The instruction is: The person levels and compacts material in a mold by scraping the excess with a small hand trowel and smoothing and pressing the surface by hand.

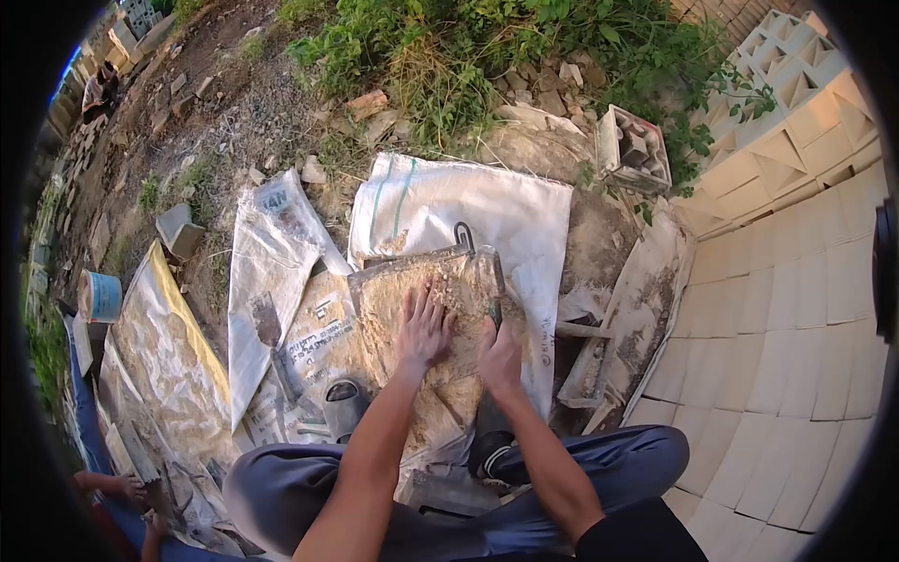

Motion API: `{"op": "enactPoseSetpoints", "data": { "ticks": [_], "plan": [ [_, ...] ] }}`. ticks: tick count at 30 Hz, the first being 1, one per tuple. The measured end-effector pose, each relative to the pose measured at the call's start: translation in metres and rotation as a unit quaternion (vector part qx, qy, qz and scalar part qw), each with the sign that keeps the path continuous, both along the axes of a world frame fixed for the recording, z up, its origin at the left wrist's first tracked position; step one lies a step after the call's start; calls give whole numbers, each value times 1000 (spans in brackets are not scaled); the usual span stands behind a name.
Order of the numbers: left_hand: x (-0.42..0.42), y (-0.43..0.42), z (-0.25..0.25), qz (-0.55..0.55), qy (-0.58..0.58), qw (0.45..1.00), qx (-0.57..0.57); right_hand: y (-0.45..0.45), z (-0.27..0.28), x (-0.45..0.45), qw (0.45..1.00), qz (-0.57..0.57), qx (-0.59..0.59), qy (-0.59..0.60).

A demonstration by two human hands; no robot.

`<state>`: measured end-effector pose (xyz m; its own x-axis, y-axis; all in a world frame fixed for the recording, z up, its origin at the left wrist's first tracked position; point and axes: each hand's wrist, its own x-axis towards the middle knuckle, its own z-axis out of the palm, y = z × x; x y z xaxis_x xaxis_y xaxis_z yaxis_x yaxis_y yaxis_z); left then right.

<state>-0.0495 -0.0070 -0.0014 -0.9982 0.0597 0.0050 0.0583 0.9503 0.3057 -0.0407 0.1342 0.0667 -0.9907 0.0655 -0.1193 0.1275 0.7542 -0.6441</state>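
In the middle of the head view lies a square mold with a dark rim and a metal loop handle at its far side. Crumbly tan mix covers it. My left hand rests flat on this mix, fingers stretched out and slightly apart. My right hand is closed around a tool with a green part at the mold's right side; the fist hides most of it, so its kind is unclear. Tan mix also lies between my two sandalled feet.
White woven sacks lie under and around the mold. A trowel lies left. Pale patterned blocks are stacked at right, near a block mold. A bucket stands far left; another person's hand shows lower left.
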Motion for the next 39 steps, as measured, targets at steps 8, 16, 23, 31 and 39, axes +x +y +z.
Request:
{"op": "enactPoseSetpoints", "data": {
  "ticks": [8,16,23,31,39],
  "plan": [
    [3,0,6,20,54,998,22,7,7,1,993,41,99,-41],
    [-3,-2,3,24,69,997,29,9,-16,33,995,28,86,-40],
    [4,0,3,16,42,999,-5,-4,3,18,998,-40,-19,53],
    [3,0,0,43,59,997,28,-7,27,-12,999,-1,48,-7],
    [1,0,-1,75,96,991,48,-11,-18,-13,994,33,101,-9]
  ]
}}
